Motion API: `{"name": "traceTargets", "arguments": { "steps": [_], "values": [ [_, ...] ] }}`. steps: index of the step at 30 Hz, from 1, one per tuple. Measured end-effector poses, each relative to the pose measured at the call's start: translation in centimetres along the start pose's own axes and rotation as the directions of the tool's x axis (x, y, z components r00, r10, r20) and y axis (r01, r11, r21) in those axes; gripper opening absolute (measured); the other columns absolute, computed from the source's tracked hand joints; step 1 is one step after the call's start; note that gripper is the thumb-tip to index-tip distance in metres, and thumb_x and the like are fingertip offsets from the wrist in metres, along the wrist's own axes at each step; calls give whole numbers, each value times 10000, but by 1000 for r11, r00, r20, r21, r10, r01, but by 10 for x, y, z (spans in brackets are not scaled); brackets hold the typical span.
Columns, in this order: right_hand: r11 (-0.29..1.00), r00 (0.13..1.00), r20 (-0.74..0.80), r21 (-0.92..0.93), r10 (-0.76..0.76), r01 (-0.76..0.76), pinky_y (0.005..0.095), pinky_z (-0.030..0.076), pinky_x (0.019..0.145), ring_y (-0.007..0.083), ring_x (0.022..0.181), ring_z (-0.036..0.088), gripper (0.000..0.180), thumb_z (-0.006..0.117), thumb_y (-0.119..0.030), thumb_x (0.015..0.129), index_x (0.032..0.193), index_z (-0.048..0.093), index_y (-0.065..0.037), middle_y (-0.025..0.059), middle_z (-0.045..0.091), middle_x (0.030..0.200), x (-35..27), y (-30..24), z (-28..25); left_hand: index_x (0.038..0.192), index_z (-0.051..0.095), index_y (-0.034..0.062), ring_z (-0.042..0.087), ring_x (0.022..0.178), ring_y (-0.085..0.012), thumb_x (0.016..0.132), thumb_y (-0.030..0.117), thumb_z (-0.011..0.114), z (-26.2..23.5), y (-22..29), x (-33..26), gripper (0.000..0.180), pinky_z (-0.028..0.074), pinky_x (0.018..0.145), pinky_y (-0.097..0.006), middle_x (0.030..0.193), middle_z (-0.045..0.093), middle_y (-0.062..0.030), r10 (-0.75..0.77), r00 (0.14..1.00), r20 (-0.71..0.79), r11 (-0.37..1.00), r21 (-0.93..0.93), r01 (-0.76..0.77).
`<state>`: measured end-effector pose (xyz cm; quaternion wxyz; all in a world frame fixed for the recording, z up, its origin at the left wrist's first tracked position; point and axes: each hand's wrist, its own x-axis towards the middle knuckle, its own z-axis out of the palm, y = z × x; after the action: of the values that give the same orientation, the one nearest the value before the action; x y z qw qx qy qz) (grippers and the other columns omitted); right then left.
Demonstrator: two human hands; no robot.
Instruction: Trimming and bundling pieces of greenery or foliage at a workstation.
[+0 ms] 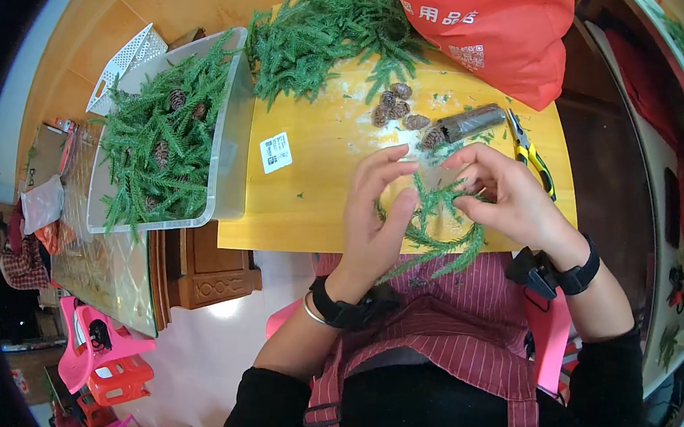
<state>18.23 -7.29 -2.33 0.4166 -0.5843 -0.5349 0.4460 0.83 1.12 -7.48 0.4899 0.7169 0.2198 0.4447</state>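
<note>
Nearest the lens, at the bottom centre of the frame, is the person's striped maroon apron point(461, 340) over black sleeves, with both forearms rising from it toward the middle. Beyond it the yellow wooden tabletop point(310, 202) fills the centre, and at the top right a large red fabric bag point(499, 31) sits on its far edge. At the left of the frame a clear plastic bin point(232, 162) holds a heap of green fir-like sprigs with a few cones mixed in, a white perforated lid point(126, 61) lying just beyond it; a second loose pile of green sprigs point(327, 31) spreads across the upper centre. Smaller things lie in the upper middle: a cluster of brown pine cones point(397, 108), a dark roll of wire or tape point(470, 123) beside them, and yellow-handled pliers point(533, 154) to their right. In the middle, the left hand point(375, 217) is half closed, fingers and thumb curled around one side of a curved green sprig point(439, 231), while the right hand point(508, 197) pinches the other side with its fingertips drawn together. The sprig is bent into a partial ring held just above the table's near edge. Judging from this, the shaping looks early: the loop is thin and not closed, no cone is fixed to it, and much greenery lies unused.
</note>
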Motion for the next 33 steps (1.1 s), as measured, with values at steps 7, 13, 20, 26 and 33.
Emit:
{"name": "traceTargets", "arguments": {
  "steps": [7,13,20,26,33],
  "values": [
    [997,999,-44,73,-22,25,186,390,672,24,742,478,336,545,36,747,1070,470,-17,-27,517,788,-1,-4,-5,1167,501,-6,485,1063,-314,666,432,715,-11,21,9,700,374,914,-392,1190,473,-179,364,838,406,872,167,-460],
    [962,999,-10,270,41,-37,170,368,659,17,724,471,300,564,-39,793,1082,484,-21,-34,531,785,-7,-13,-9,1192,502,35,517,1013,-306,572,294,783,-2,19,3,728,460,790,-352,1146,496,-165,355,832,427,882,143,-450],
    [774,990,36,619,138,-130,232,442,706,98,763,513,225,452,-100,879,1072,499,5,49,553,905,-7,-9,0,1048,608,26,594,865,-266,620,20,698,-2,15,-6,437,498,710,-303,1027,576,-143,498,851,170,813,249,-526],
    [635,999,-41,772,28,14,280,478,744,153,868,562,284,519,-27,808,1085,467,10,86,555,987,-17,-2,26,986,631,20,613,839,-265,621,27,682,-5,17,-6,368,503,704,-314,955,613,-140,456,887,68,845,279,-456],
    [644,997,-73,763,-6,60,254,466,748,130,882,559,299,653,-131,787,1019,484,-47,54,557,986,-16,14,34,935,624,-7,622,806,-285,623,30,634,-9,17,-2,314,511,691,-339,950,625,-159,566,815,125,765,288,-576]
  ]
}}
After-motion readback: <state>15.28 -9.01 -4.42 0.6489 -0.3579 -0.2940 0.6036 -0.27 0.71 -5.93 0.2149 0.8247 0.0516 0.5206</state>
